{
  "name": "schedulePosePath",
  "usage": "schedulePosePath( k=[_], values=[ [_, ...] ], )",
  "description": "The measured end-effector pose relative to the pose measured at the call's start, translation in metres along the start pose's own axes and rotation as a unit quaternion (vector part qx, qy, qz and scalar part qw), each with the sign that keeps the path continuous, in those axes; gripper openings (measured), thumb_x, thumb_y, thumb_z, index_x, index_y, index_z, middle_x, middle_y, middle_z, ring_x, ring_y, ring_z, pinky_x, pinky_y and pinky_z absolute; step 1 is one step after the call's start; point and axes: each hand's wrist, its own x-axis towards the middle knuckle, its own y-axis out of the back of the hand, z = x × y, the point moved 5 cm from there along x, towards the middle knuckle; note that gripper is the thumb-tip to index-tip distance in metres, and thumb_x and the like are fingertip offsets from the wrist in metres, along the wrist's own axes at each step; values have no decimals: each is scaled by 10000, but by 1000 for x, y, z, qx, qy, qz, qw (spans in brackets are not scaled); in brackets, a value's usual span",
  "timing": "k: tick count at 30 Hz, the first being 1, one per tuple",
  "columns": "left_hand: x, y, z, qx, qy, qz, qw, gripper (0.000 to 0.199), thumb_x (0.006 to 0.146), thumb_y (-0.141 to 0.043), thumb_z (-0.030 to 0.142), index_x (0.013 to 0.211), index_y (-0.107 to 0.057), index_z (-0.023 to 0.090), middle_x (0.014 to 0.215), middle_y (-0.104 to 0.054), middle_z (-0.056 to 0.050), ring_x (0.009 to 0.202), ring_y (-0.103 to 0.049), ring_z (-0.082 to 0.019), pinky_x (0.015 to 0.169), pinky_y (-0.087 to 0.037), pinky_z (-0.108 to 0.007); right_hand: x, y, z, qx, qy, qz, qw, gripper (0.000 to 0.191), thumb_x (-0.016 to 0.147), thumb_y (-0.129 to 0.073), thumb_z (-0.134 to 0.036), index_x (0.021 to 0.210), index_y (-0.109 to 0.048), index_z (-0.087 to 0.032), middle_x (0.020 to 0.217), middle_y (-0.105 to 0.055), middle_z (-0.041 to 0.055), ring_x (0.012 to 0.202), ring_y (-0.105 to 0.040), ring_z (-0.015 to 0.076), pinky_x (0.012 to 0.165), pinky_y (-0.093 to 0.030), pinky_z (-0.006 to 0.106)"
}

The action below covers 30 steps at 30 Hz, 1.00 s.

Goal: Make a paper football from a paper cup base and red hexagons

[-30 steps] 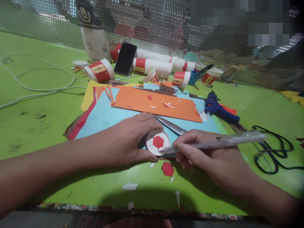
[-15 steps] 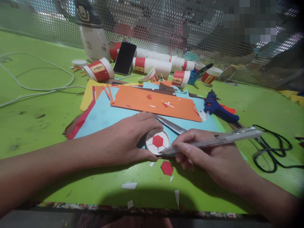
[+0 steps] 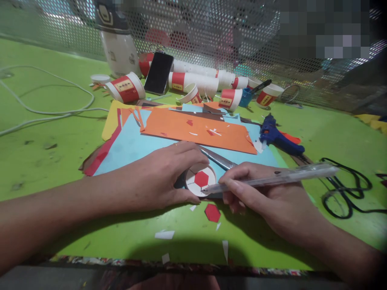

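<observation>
My left hand [image 3: 169, 173] is closed on a round white paper disc [image 3: 194, 187] with a raised rim, thumb and fingers curled round its left side. A red hexagon [image 3: 201, 179] sits at the disc's middle, with thin dark lines running from its corners. In a writing grip, my right hand [image 3: 256, 193] holds a clear-barrelled pen [image 3: 272, 177], its tip on or just above the disc's lower part. Between the hands, on blue paper [image 3: 121, 155], lies a slim silvery tool [image 3: 218, 158]. A loose red hexagon [image 3: 212, 212] rests below the disc.
Orange paper [image 3: 175, 125] with scraps on it lies behind my hands. A blue glue gun [image 3: 279, 139] and a black cable [image 3: 359, 189] are at right. Farther back are a phone [image 3: 159, 73], a tipped paper cup [image 3: 126, 88], stacked cups [image 3: 196, 83] and a large bottle [image 3: 117, 52].
The pen tip has shifted slightly up on the disc, and the pen's rear end has moved a little to the right. My left hand keeps its grip.
</observation>
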Motion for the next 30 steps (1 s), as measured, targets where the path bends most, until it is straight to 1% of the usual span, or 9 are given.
schedulePosePath(
  k=[8, 15, 24, 27, 30],
  values=[
    [-1, 1, 1, 13, 2, 0, 1000, 365, 794, -685, 308, 1107, -571, 157, 1063, -582, -49, 986, -536, -181, 831, -424, -280, 1, -2, 1, 7, -19, -10, 1000, 168, 870, -555, -298, 771, -655, -206, 603, -650, -3, 490, -560, 107, 453, -450, 198],
    [-1, 1, 1, 11, 0, -3, 1000, 368, 797, -679, 305, 1116, -560, 165, 1072, -576, -51, 987, -532, -186, 829, -425, -290, 1, -1, -2, -13, -5, -18, 1000, 181, 877, -541, -295, 770, -655, -204, 607, -652, 2, 496, -570, 113, 460, -455, 210],
    [0, 1, 2, 6, 5, -12, 1000, 338, 801, -662, 276, 1110, -564, 182, 1083, -569, -56, 991, -535, -193, 830, -422, -296, 1, -3, -1, -21, -13, -25, 999, 173, 885, -535, -281, 783, -658, -213, 634, -661, -5, 512, -566, 110, 468, -451, 208],
    [1, 1, 3, 8, 1, -14, 1000, 320, 805, -658, 278, 1098, -573, 182, 1069, -572, -59, 977, -540, -197, 815, -424, -297, 1, -3, -1, -6, -23, -27, 999, 171, 887, -540, -282, 794, -660, -203, 632, -660, -1, 505, -554, 108, 456, -442, 205],
    [0, 1, 3, 8, -4, -14, 1000, 333, 809, -657, 293, 1111, -570, 182, 1072, -574, -65, 974, -543, -202, 810, -426, -303, 2, -4, 0, 38, -28, -35, 998, 164, 896, -552, -270, 796, -656, -193, 620, -652, -4, 507, -552, 98, 470, -447, 194]
  ],
)
